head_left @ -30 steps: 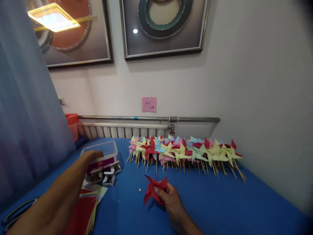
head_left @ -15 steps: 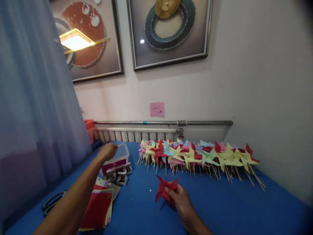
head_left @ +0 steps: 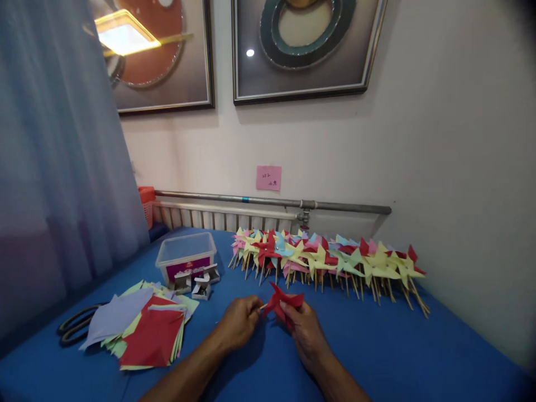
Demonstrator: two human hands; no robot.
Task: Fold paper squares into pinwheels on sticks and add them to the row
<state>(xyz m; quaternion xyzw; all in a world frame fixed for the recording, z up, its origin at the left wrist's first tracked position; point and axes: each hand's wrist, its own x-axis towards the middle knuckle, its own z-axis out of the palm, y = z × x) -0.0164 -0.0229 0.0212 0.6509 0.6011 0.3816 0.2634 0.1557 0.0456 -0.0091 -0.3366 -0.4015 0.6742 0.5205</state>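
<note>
L hand [head_left: 240,321] grasps a slim pale stick [head_left: 263,306] over a blue tabletop [head_left: 364,352], its tip at the left edge of a red paper pinwheel [head_left: 286,304] that the R hand [head_left: 307,335] pinches, thumb on its face. Whether tip & paper touch can't be told. The pinwheel is nr. the middle, on the near side of a row of finished-looking pinwheels [head_left: 318,261]. Possible trouble: a heavy thumb could crease the thin blades; a stick pushed off-centre might tear the paper; a loose pinch may let the folds spring apart. A knock from the L forearm could tip the 3 small card boxes [head_left: 201,293], flaps up, & scatter what look like metal bits in at least 1. Behind them: a clear plastic tub [head_left: 171,262], rectangular w/ a purple label. At left: a matte paper stack [head_left: 153,335], approx. square sheets, edges uneven, red on top, w/ dark, loop-handled scissors [head_left: 77,325] alongside. The row shows pointed blades in yellow, red, pink, blue etc. on straight, woody sticks.
</note>
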